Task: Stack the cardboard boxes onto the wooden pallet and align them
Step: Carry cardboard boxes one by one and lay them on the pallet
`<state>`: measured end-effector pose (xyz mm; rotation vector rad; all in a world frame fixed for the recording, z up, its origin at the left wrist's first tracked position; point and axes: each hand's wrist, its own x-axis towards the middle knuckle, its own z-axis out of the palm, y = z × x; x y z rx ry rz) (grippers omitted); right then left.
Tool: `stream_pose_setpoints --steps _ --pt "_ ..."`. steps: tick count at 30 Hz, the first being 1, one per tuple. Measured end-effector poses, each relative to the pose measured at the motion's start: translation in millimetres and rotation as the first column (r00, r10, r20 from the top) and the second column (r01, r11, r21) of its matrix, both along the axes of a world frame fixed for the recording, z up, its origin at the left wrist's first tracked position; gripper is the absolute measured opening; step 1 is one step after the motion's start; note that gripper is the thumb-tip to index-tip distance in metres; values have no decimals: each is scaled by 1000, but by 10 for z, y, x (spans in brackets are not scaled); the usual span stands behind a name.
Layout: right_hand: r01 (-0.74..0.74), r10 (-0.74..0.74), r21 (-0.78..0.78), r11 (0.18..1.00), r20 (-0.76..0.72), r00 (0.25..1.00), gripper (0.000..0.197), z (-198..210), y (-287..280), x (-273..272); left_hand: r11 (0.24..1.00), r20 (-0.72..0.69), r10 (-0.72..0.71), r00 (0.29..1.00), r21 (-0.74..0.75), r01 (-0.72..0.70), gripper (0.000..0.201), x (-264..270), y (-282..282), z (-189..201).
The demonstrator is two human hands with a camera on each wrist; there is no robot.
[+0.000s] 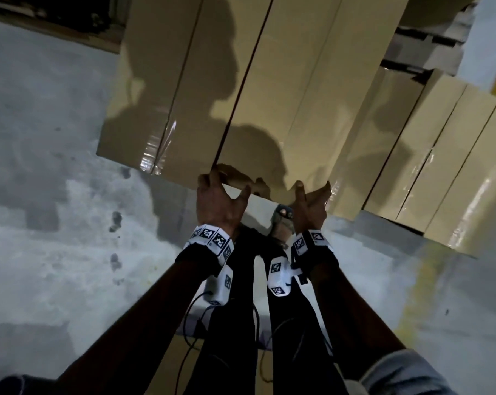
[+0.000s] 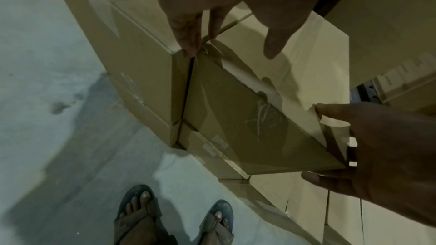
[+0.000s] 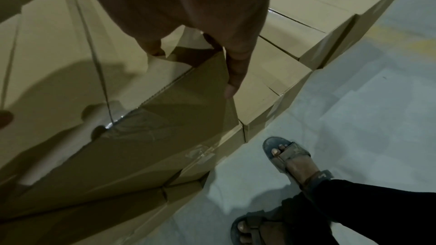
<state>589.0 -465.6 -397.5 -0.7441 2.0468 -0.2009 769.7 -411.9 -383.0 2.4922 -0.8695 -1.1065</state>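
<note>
Cardboard boxes (image 1: pixel 201 89) — long, tan, tape-sealed; stacked in layers on the grey concrete floor (image 1: pixel 41 195), two side by side on top with a dark seam between them; a lower row of boxes (image 1: pixel 451 155) is seen stepped down to the right of the stack; the wooden pallet (image 1: pixel 429 49) shows only as pale slats beyond the boxes, upper right.

Top right-hand box (image 1: pixel 292 104): near end held at both of its upper corners; its end face is seen in shadow from both wrist views.

Left hand (image 1: pixel 219 201): grip spread; fingers hooked over the corner by the seam, thumb splayed along the near top edge; from the left wrist view the fingertips (image 2: pixel 188 44) are seen touching the corner where the two top boxes meet.

Right hand (image 1: pixel 310 205): grip spread over the opposite corner; from the right wrist view one finger (image 3: pixel 235 74) is seen lying down the end face's outer edge, the rest resting on the top.

Person's feet — sandals (image 3: pixel 286 153) on the floor just beside the stack; dark trousers (image 1: pixel 241 323); marker-tagged bands (image 1: pixel 212 239) worn at both wrists.
</note>
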Motion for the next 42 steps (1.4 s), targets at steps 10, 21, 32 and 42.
stream_pose_setpoints --steps 10,21,32,42 --pt "-46 38 -128 991 -64 997 82 -26 -129 -364 986 30 68 997 -152 -62 91 -287 -73 -12" --pt "-273 233 -223 936 -189 954 98 -181 -626 -1209 991 -61 68 996 -115 -75 58 -1111 -239 -105" --pt "-583 574 -319 747 -131 808 87 -242 -998 -1406 947 -174 -300 938 -169 271 104 -626 -697 -437" --pt "-658 617 -280 699 -228 753 102 -180 -1125 -1329 977 -17 -214 977 -27 213 127 -898 -893 -324"
